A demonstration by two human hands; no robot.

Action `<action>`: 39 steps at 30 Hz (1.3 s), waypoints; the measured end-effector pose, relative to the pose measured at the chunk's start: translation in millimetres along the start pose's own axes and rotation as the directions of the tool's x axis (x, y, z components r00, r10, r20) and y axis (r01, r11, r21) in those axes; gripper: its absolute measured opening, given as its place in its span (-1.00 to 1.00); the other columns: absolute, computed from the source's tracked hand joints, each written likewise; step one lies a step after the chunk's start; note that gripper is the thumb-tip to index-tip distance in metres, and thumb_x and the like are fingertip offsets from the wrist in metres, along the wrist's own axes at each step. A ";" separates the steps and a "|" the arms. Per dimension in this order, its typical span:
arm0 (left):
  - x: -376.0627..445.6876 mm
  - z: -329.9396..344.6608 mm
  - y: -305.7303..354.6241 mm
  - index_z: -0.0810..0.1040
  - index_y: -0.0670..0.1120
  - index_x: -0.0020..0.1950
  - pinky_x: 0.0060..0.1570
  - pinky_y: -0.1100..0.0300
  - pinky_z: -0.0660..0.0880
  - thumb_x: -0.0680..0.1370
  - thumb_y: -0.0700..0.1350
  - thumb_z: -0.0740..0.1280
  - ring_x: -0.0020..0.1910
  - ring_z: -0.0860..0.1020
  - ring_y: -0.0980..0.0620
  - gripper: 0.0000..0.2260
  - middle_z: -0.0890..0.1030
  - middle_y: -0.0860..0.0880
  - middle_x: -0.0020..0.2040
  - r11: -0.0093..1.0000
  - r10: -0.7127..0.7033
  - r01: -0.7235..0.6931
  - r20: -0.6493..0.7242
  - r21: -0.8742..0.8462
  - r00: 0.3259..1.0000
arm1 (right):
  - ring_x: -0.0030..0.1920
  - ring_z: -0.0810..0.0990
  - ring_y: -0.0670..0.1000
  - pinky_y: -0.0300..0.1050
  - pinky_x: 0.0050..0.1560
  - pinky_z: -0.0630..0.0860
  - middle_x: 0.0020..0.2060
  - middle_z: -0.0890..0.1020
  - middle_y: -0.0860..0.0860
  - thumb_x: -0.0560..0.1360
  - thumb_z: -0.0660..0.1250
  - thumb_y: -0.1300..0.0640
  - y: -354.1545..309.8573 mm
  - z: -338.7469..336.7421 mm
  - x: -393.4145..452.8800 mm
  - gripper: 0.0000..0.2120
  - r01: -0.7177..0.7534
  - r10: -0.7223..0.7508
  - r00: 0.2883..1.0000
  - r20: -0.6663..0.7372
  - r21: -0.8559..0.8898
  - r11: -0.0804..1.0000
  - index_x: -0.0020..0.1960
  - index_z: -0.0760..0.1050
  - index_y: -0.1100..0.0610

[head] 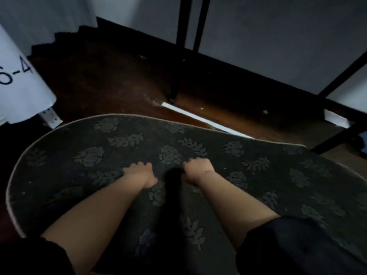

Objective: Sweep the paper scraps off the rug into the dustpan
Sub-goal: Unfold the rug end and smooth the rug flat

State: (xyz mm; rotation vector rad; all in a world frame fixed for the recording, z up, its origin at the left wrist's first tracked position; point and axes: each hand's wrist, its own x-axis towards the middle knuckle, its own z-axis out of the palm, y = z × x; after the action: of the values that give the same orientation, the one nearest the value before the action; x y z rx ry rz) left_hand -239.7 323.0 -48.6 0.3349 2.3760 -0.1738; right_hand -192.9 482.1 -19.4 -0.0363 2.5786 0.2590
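A: Where's the rug (198, 147)?

B: On the wood floor (111, 82), dark w/ leaf & flower pattern, pale trim round the edge. Far edge curves past a white strip (206, 121) lying on the floor.

A: Hands?

B: Both near the rug's middle, arms bare. Left hand (140, 173) lies on the pile, fingers (137, 165) curled down against it; can't tell if it grips anything. Right hand (197, 169) is fisted, fingers (190, 162) wrapped round the top of a dark object (170, 195) that runs back toward the person's body. Too dark & blurry to say what it is.

A: Scraps?

B: A few tiny pale specks (29, 182) near the rug's left edge, plus bits on the floor (265, 111) past the far edge. Too small to say more.

A: Dustpan?

B: Can't make one out in the head view.

A: Anything else?

B: Black frame legs (178, 46) standing on the floor beyond the far edge, grey wall behind. White sheet (17, 82) w/ dark marks at the left, by the rug's far-left corner. Dark sleeves at the bottom corners of the view.
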 end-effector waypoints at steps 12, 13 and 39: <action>-54.0 -77.9 118.1 -0.06 0.06 0.57 0.41 -0.30 0.15 0.57 0.18 0.19 0.50 0.10 -0.25 -0.32 0.08 -0.14 0.55 0.995 0.079 -0.074 -0.073 0.070 0.994 | 0.32 0.38 0.16 0.03 0.20 0.39 0.32 0.40 0.11 0.59 0.16 0.01 104.7 31.6 -79.8 -0.57 -0.276 0.273 0.961 0.040 0.198 0.941 0.42 0.26 0.12; -53.5 -69.9 127.9 -0.08 0.07 0.57 0.41 -0.30 0.15 0.57 0.18 0.19 0.51 0.09 -0.25 -0.32 0.06 -0.14 0.56 0.994 0.091 -0.087 -0.062 0.070 0.994 | 0.33 0.37 0.16 0.05 0.22 0.38 0.33 0.38 0.11 0.58 0.16 -0.01 108.7 45.1 -82.4 -0.56 -0.310 0.301 0.951 0.073 0.250 0.917 0.42 0.25 0.11; 7.8 141.4 117.0 -0.39 0.22 0.49 0.40 -0.35 0.12 0.37 0.49 0.19 0.46 -0.27 -0.45 -0.03 -0.47 -0.21 0.48 0.946 -0.100 0.142 0.156 -0.291 0.983 | 0.36 0.23 0.24 0.12 0.23 0.38 0.46 0.09 0.09 0.39 0.33 -0.29 126.7 207.4 -66.0 -0.22 -0.578 0.436 0.813 0.386 0.441 0.687 0.46 0.06 -0.08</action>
State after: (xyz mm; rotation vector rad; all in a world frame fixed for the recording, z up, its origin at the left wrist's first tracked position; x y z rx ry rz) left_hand -120.3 405.7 -161.1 0.0289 2.2420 0.1064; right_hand -39.2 644.5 -135.5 0.8901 2.2531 -0.2706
